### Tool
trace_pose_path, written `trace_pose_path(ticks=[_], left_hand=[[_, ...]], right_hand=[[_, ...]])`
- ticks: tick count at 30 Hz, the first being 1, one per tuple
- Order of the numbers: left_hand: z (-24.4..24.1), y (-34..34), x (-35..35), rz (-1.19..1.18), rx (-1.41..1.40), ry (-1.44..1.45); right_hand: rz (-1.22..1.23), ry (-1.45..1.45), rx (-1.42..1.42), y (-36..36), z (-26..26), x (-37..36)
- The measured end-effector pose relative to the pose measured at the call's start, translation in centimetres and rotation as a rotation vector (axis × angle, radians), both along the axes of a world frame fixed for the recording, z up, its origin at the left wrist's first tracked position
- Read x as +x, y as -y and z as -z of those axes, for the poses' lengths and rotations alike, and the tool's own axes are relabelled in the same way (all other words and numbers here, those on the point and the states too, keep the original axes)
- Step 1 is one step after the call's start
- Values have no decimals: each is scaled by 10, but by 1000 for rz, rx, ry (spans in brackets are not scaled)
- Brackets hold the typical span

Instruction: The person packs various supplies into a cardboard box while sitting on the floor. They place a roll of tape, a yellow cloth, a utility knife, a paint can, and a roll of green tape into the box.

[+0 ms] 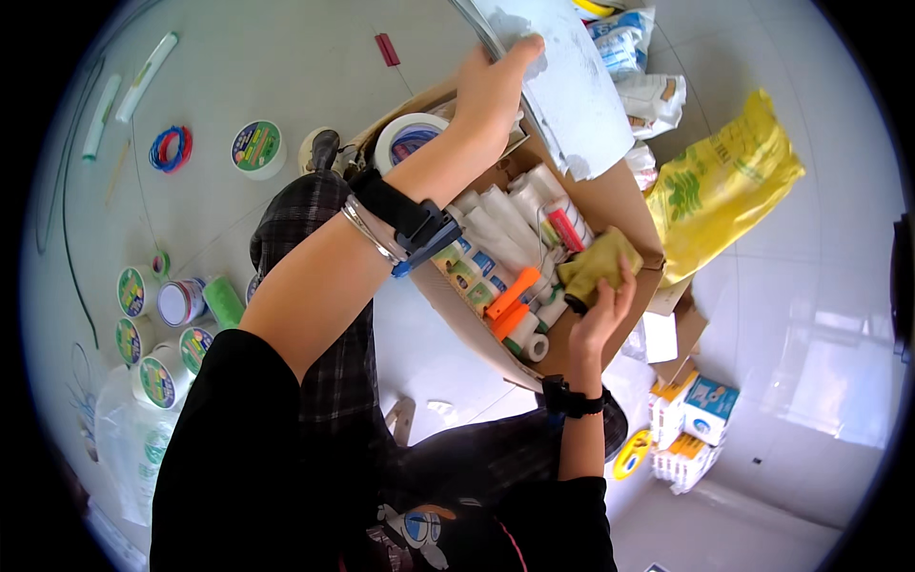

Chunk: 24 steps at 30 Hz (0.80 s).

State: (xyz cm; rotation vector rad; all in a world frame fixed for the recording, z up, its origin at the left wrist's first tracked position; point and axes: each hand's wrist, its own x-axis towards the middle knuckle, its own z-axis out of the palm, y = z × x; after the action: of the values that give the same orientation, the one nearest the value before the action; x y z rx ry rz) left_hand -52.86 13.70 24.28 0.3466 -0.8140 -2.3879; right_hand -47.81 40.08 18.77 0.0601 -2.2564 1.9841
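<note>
My left hand [500, 89] grips the edge of a pale grey, stained flat sheet or panel [572, 86] at the upper middle, beyond the cardboard box [629, 222]. My right hand [604, 307] is closed on a crumpled olive-yellow cloth [600, 264], perhaps a glove, inside the box's right end. Beside the cloth lie orange-handled roller frames [511, 304]. White rolls [500, 214], a red-labelled roll [568, 225] and packaged rolls [472, 275] fill the middle of the box. A large roll of tape [407, 139] sits at its far left end, partly behind my left forearm.
On the tiled floor at left are tubs [257, 149], red and blue wire coils [170, 149], a paint can [180, 302], a green roll [224, 302] and two light green tubes [146, 77]. At right lie a yellow bag [722, 186] and stacked packets [686, 429].
</note>
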Motion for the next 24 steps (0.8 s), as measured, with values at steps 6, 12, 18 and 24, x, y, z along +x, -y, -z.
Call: trace_pose_path(ticks=[6,12,18,24], left_hand=[[5,48,-2,-73,159,0],[14,63,-5,48,272,-187],[8,54,-1,129,332,5],[10,39,6,256,82,75]], right_hand=[[-500,173,1,121,-14,-8],[-621,201,166,212,12,-40],[-477,369,7,162,-8,-59],[-334,373,-232,58,-6,-85]])
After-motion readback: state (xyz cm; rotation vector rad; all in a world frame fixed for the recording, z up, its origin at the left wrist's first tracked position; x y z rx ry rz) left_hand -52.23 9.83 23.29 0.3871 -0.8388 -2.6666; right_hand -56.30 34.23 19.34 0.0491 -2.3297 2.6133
